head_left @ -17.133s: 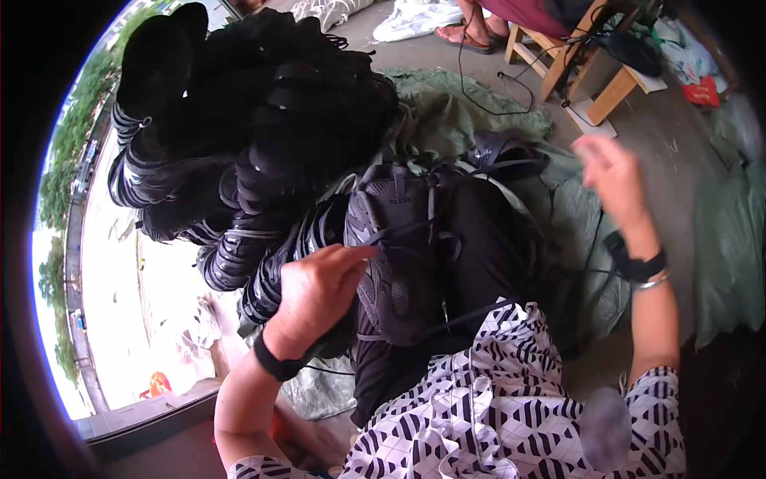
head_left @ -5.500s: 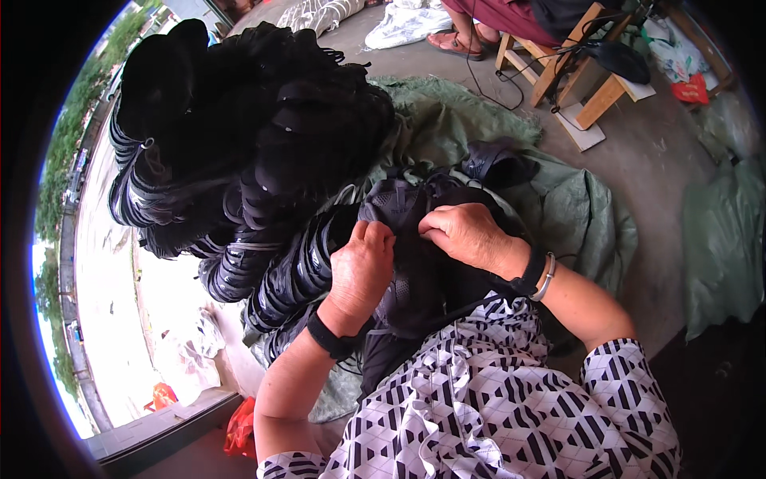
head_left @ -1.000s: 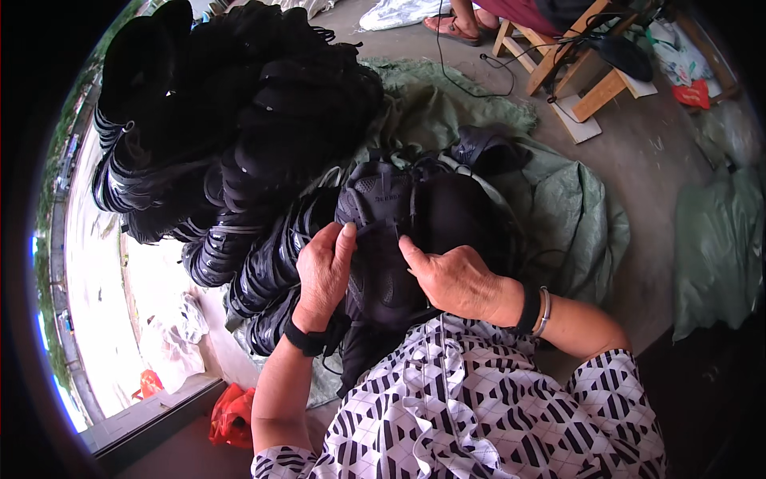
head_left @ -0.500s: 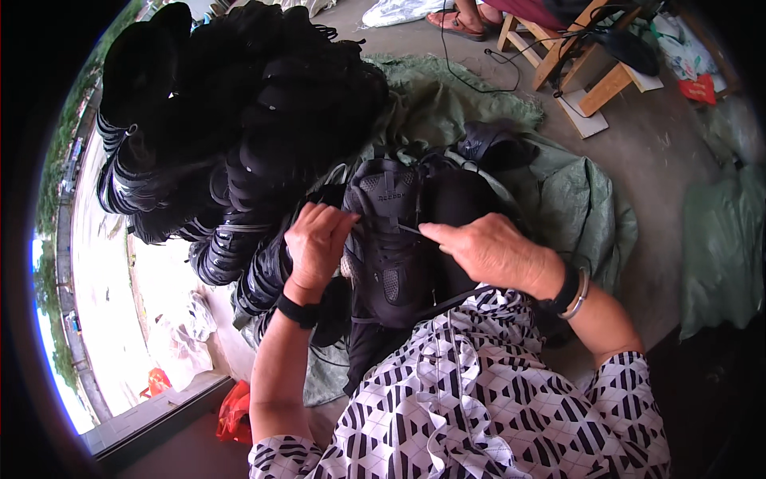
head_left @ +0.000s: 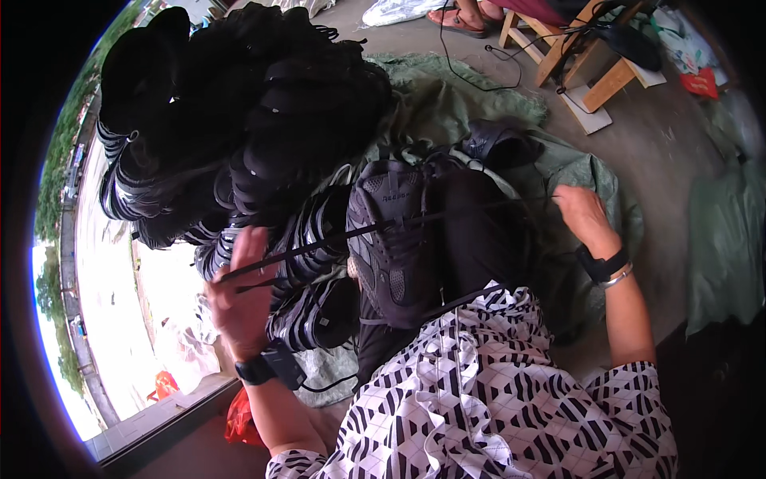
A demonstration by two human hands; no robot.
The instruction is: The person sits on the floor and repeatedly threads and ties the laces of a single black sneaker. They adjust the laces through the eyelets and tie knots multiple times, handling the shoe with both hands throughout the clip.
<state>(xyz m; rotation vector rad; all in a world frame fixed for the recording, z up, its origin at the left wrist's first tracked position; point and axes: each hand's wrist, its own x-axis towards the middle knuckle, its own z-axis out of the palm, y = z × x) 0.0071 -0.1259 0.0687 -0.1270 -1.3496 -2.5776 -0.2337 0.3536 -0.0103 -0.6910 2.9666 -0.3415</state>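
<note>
A dark grey and black shoe [head_left: 390, 271] with mesh panels rests on my lap, its tongue pointing away from me. Across it stretches a long black shoelace [head_left: 327, 242], pulled out to both sides. At the left end, my left hand [head_left: 242, 299] grips the lace; motion smears its fingers. My right hand [head_left: 586, 217], out past my right knee, is closed in a pinch on the other end. The lacing on the shoe's front is dark and hard to make out.
A tall heap of black shoes [head_left: 271, 112] rises at the left and far left. Beyond my lap lies a green woven sheet [head_left: 423, 100] with one dark shoe [head_left: 499, 144] on it. A wooden stool [head_left: 598, 88] and another person's sandalled foot [head_left: 459, 21] are at the far right.
Both hands have moved apart from the shoe's middle, left hand to the left and nearer me, right hand to the right. The shoelace is now drawn out long between them.
</note>
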